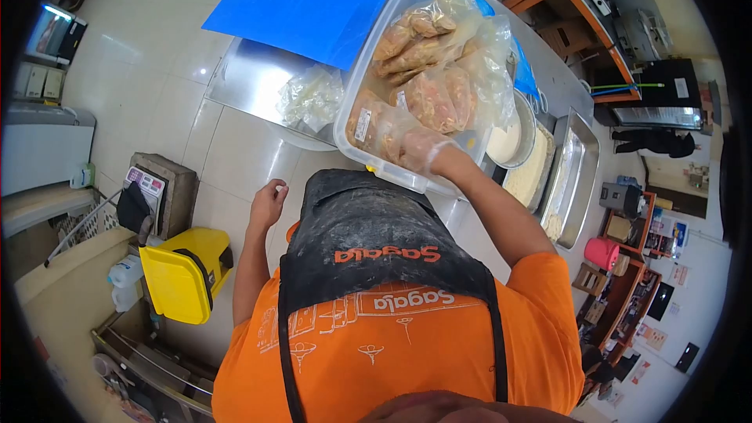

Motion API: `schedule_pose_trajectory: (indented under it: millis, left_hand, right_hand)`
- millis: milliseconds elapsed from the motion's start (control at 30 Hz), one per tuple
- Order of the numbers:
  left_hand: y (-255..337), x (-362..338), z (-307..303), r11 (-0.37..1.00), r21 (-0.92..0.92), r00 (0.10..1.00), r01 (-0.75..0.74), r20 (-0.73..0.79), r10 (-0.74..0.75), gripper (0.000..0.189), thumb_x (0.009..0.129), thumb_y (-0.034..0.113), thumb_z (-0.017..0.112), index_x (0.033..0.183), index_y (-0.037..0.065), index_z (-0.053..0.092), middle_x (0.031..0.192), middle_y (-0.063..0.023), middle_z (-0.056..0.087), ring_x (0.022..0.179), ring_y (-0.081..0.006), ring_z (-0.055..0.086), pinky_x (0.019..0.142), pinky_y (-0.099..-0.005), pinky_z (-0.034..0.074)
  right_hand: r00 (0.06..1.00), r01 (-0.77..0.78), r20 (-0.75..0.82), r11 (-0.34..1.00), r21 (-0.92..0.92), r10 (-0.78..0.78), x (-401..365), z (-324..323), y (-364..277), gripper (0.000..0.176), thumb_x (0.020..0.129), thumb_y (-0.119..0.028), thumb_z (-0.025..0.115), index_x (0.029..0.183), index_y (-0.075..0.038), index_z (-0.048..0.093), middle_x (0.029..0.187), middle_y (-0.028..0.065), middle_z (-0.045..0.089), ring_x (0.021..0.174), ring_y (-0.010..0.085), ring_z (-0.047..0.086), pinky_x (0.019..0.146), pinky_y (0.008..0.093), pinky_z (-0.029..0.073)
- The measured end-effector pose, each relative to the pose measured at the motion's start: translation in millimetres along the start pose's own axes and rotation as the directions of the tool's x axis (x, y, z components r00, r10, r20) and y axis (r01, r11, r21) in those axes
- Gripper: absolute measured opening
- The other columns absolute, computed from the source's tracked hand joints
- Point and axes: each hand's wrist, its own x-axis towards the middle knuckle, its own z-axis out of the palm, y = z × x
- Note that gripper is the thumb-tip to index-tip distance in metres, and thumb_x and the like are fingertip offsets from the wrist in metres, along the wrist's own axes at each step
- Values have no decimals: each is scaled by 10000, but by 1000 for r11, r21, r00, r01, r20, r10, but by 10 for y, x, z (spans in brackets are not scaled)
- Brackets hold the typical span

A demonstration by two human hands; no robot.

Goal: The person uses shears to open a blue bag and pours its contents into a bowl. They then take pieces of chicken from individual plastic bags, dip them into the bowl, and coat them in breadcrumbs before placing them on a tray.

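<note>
My right hand (423, 149), in a clear plastic glove, reaches over the near wall of a translucent plastic tub (342, 137). Its fingers close on a labelled clear bag of raw meat (371, 124) at the tub's near left; the fingertips are partly hidden. Beside that bag lies another labelled bag of meat (440, 98), and more bagged pieces (415, 39) fill the far end. To the left of my apron, my bare left hand (269, 203) hangs in the air, loosely curled, fingers a little apart, holding nothing.
Crumpled clear bags (312, 98) lie on the steel table left of the tub, by a blue board (305, 4). At right stand a bowl of pale batter (507, 137), a flour tray (526, 176) and a steel pan (570, 180). A yellow bin (176, 282) stands lower left.
</note>
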Motion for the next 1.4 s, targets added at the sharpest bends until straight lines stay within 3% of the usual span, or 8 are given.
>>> schedule_pose_trajectory:
  millis: [233, 533, 633, 733, 833, 1033, 1133, 1400]
  left_hand:
    - [111, 94, -122, 999, 7, 999, -40, -35, 40, 258, 930, 266, 601, 1077, 56, 631, 667, -165, 600, 637, -314, 600, 633, -408, 468]
    - [-102, -68, -31, 999, -34, 999, 12, -50, -14, 260, 928, 273, 601, 1077, 62, 635, 688, -162, 615, 655, -309, 612, 645, -408, 473]
    - [-102, -74, -20, 1000, -22, 999, 14, -36, -15, 259, 928, 273, 601, 1078, 65, 636, 700, -167, 621, 664, -313, 616, 650, -410, 475]
    - [-59, -34, -43, 1000, -14, 1000, 11, -26, -11, 256, 929, 273, 601, 1077, 66, 636, 703, -171, 620, 664, -320, 613, 650, -411, 476]
    - [-82, 10, -72, 1000, 3, 999, -19, -43, 19, 256, 929, 272, 602, 1073, 63, 635, 698, -170, 617, 660, -324, 608, 648, -412, 475]
    - [40, 80, -133, 999, 20, 999, -41, -20, 42, 251, 928, 266, 605, 1062, 57, 634, 680, -166, 609, 642, -318, 602, 636, -410, 471]
    - [64, 104, -116, 999, 19, 999, -50, -10, 50, 251, 927, 265, 607, 1061, 55, 635, 669, -163, 604, 631, -312, 599, 629, -408, 469]
    - [133, 40, -91, 998, 32, 999, -53, -11, 54, 243, 928, 260, 608, 1058, 56, 636, 660, -158, 600, 613, -303, 590, 613, -409, 462]
  right_hand:
    - [996, 86, -15, 979, -187, -90, 207, 146, -46, 221, 762, -143, 620, 872, 26, 710, 931, 261, 677, 895, 386, 673, 806, 425, 530]
    - [994, -107, 27, 994, 8, 107, -57, -139, 158, 270, 774, -185, 633, 819, 77, 682, 849, 281, 657, 801, 398, 651, 760, 429, 519]
    - [997, -64, 43, 992, 112, 59, -266, -325, 108, 272, 777, -192, 639, 921, 33, 694, 898, 270, 660, 824, 409, 633, 765, 456, 504]
    - [971, 171, -177, 984, 44, -160, -375, -339, 264, 220, 784, -186, 651, 907, -11, 699, 795, 201, 650, 688, 342, 601, 695, 422, 503]
    - [948, -318, 195, 732, 603, 251, -551, -714, 4, 206, 819, -157, 690, 959, -9, 662, 704, 63, 635, 700, 161, 620, 655, 320, 487]
    - [945, -91, -112, 574, 814, 309, -600, -462, 287, 222, 838, -205, 730, 970, -35, 675, 769, 15, 625, 665, 101, 571, 586, 264, 456]
    - [910, 117, -237, 336, 934, 340, -497, -243, 450, 289, 847, -239, 729, 1038, -31, 669, 791, 10, 632, 656, 91, 559, 561, 263, 456]
    - [918, 27, -112, 222, 975, 380, -713, -430, 418, 228, 900, -194, 641, 1046, -20, 660, 834, 34, 648, 678, 108, 583, 585, 259, 470]
